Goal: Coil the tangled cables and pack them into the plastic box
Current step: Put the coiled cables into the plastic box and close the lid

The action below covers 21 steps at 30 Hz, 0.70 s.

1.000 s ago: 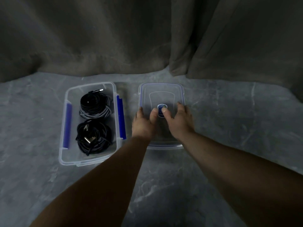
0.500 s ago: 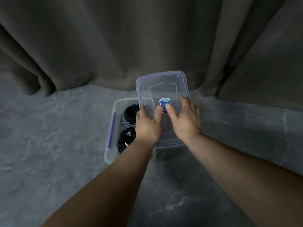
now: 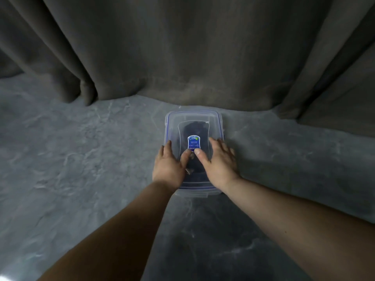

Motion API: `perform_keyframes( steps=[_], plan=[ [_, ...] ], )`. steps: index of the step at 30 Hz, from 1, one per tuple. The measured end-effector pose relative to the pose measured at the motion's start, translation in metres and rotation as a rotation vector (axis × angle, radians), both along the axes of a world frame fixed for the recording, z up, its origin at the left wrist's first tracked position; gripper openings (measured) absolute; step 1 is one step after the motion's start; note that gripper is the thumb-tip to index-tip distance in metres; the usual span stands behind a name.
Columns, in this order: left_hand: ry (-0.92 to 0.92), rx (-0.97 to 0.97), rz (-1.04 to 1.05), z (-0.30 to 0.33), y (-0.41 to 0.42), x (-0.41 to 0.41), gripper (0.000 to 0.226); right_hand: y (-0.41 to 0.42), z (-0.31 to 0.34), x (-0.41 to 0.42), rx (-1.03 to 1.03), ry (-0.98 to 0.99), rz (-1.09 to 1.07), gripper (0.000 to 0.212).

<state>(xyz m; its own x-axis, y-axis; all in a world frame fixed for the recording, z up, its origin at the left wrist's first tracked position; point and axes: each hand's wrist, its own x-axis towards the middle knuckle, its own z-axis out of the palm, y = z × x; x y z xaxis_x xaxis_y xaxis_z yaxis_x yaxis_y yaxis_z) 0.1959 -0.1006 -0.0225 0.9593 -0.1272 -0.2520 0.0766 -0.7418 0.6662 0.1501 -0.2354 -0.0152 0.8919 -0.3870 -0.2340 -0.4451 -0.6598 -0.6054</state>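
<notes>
The clear plastic box [image 3: 194,193] stands on the grey surface with its clear, blue-edged lid [image 3: 213,122] lying on top. Dark coiled cables [image 3: 194,128] show dimly through the lid, under a blue sticker [image 3: 193,141]. My left hand [image 3: 169,165] rests on the lid's left side, fingers along the left edge and thumb on top. My right hand [image 3: 220,161] lies flat on the lid's right side with fingers spread, its thumb beside the left thumb just below the sticker. Both hands press down on the lid.
A grey marbled surface [image 3: 81,159] spreads all around the box. A dark grey curtain [image 3: 182,57] hangs right behind it, its hem touching the surface just beyond the box's far edge.
Both hands carried the lid from the right of the open box over it and set it down on top. The coils now sit under the lid.
</notes>
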Motion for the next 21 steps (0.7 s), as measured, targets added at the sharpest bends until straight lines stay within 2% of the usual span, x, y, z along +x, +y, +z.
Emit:
perform_keyframes(
  steps=[8, 14, 21],
  plan=[
    [-0.078, 0.039, -0.107, -0.016, 0.013, -0.009, 0.071, -0.005, -0.011, -0.015, -0.114, 0.040, 0.031, 0.068],
    [-0.043, 0.009, -0.118, -0.023, 0.013, -0.006, 0.072, -0.009, -0.015, -0.009, -0.154, 0.089, 0.034, 0.066],
    [-0.092, 0.020, -0.057, -0.027, 0.010, -0.010, 0.059, -0.028, -0.019, -0.002, -0.180, 0.007, 0.048, 0.045]
  ],
)
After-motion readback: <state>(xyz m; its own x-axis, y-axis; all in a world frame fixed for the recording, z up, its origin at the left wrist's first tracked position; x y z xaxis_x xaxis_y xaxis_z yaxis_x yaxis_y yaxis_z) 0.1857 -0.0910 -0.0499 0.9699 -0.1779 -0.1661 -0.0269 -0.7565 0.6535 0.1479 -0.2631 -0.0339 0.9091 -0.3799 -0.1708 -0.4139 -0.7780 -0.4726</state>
